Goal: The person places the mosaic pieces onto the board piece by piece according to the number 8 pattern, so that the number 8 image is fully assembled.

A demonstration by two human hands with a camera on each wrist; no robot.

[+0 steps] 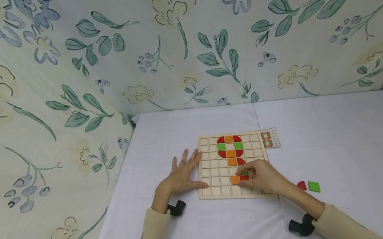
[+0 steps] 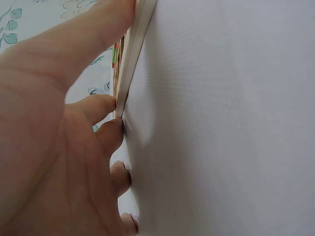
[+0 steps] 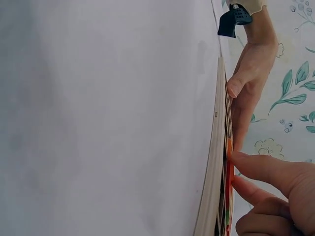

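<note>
A wooden grid board (image 1: pixel 215 192) lies on the white cloth, with red quarter-round, green square and orange square tiles set in its cells. My left hand (image 1: pixel 181 177) is spread at the board's left edge, fingers straight, thumb over the lower left corner; in the left wrist view its fingertips (image 2: pixel 109 135) meet the edge. My right hand (image 1: pixel 261 175) pinches an orange square tile (image 1: pixel 235 180) between thumb and index finger at a lower cell. In the right wrist view the thumb touches this orange tile (image 3: pixel 230 145). The right hand partly hides green and red tiles beside it.
A small pattern card (image 1: pixel 274 138) sticks out past the board's upper right side. One red quarter-round tile (image 1: pixel 301 185) and one green square tile (image 1: pixel 314 186) lie loose on the cloth, right of the board. A flowered curtain (image 1: pixel 184 71) hangs behind the table.
</note>
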